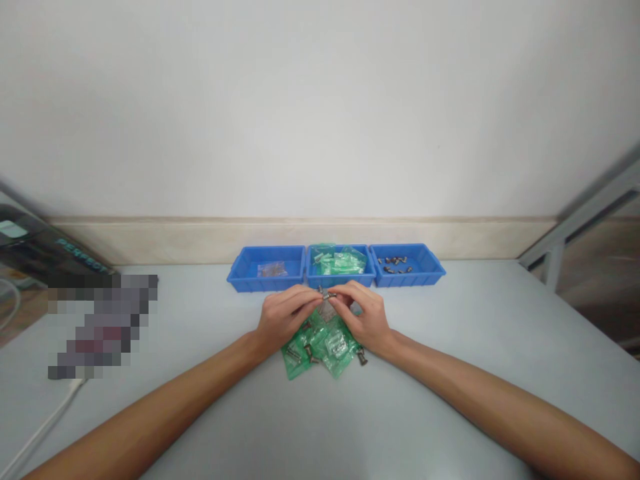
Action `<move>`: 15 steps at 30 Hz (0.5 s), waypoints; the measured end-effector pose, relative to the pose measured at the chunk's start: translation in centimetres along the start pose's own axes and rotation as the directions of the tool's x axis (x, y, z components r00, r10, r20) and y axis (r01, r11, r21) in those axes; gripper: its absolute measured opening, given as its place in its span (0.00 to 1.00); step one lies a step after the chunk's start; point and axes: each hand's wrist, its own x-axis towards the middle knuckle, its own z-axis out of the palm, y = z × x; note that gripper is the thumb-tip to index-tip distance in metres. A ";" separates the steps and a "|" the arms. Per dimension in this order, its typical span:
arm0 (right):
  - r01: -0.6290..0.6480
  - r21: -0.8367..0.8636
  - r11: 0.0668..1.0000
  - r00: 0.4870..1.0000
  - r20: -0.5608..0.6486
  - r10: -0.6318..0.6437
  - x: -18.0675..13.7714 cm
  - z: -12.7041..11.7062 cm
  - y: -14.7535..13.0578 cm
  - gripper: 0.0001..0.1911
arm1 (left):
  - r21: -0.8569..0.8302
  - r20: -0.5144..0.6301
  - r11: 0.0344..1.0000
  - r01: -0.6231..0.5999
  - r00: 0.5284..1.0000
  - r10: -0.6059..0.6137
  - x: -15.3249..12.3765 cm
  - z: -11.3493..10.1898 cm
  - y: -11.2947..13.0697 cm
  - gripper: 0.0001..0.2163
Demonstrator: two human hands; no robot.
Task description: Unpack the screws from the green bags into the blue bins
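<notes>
Your left hand (284,319) and right hand (364,315) pinch a small metal fitting (327,295) together just above the green bags (320,347) on the desk (450,373); it looks hard, light and slick, so grip its sides with your fingertips.

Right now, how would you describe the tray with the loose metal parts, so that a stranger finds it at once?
At the far edge of the grey table, against the wall, three blue trays stand in a row. Take the right tray, beyond the person's right hand. It alone holds loose dark metal pieces; the middle tray is full of green bags, and the left tray holds one clear bag.
</notes>
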 end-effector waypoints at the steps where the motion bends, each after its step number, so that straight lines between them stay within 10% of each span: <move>1: 0.002 0.001 1.000 1.000 0.004 -0.002 0.0 0.0 0.0 0.05 | -0.002 -0.001 1.000 -0.004 1.000 0.004 0.0 0.0 0.0 0.04; 15: 0.027 0.034 0.999 0.999 0.022 -0.028 -0.2 0.2 0.4 0.06 | -0.014 0.009 1.000 -0.022 1.000 0.022 -0.1 0.0 -0.3 0.03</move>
